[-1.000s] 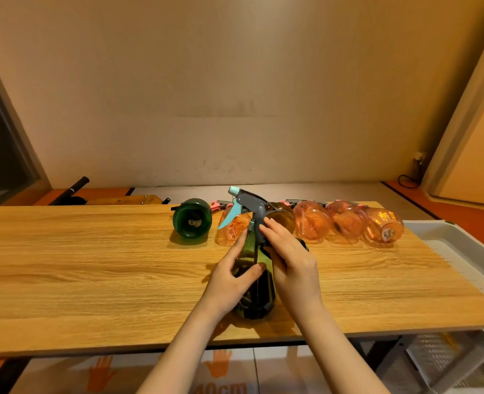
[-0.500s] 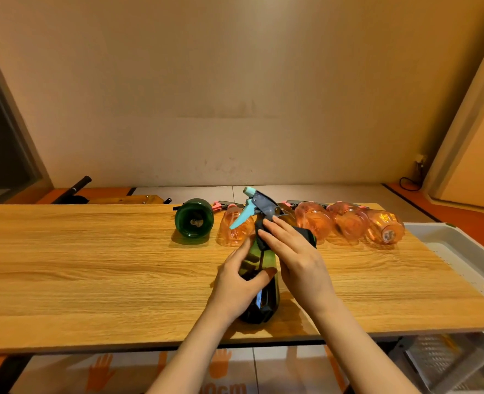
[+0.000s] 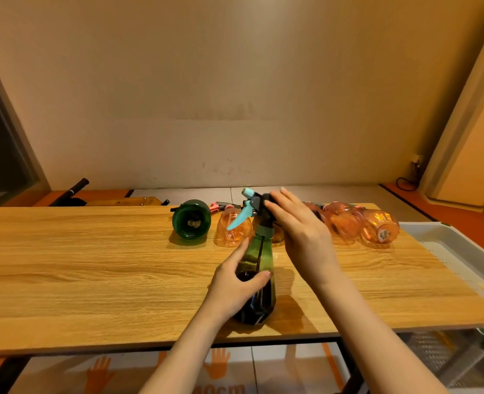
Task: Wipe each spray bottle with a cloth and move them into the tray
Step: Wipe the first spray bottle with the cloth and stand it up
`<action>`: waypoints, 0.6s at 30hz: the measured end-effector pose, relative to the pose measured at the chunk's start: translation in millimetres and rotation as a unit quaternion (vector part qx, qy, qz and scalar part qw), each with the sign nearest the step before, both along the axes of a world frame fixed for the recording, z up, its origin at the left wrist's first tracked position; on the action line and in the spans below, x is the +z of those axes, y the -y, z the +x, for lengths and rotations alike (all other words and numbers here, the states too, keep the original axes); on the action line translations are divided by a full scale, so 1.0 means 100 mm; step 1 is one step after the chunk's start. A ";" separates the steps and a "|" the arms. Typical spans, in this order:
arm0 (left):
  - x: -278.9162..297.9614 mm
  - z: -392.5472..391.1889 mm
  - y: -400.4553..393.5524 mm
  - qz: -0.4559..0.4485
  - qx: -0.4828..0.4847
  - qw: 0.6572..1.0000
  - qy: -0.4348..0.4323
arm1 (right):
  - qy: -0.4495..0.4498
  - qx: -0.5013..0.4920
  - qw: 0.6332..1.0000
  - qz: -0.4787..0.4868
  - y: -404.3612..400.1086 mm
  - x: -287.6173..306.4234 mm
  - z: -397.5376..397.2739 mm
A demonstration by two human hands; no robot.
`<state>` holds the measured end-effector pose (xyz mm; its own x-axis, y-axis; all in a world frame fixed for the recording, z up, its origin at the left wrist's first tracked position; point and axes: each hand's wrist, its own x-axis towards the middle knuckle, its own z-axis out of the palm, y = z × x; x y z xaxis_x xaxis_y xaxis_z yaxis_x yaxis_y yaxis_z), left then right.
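Here the left hand (image 3: 232, 282) grips the green bottle (image 3: 259, 268); the right hand (image 3: 300, 231) presses a dark cloth (image 3: 266, 198) on its sprayer.

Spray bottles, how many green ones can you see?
2. One green spray bottle stands near the table's front edge, gripped by the left hand. The other green bottle lies on its side at the left end of the back row.

Bare tabletop (image 3: 78, 265) left; bottle row (image 3: 349, 223) blocks rear; tray (image 3: 445, 231) approach seemingly free.
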<state>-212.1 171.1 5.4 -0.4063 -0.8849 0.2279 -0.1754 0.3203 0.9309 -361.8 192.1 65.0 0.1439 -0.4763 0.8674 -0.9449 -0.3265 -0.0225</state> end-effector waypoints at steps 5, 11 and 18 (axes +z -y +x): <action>0.02 0.06 0.05 0.025 -0.032 0.999 0.004 | -0.026 0.000 0.996 0.083 0.15 -0.23 -0.09; 0.02 0.10 0.09 0.025 -0.023 0.999 -0.011 | -0.016 0.010 0.995 0.096 0.10 -0.38 -0.22; 0.03 0.11 0.16 0.031 -0.031 0.999 0.006 | -0.011 0.030 0.999 -0.007 0.00 0.04 -0.16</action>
<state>-200.9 154.6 8.5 -0.4628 -0.8703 0.1684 -0.1681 0.2727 0.9473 -377.5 192.6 69.4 0.1914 -0.4533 0.8706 -0.9240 -0.3824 0.0041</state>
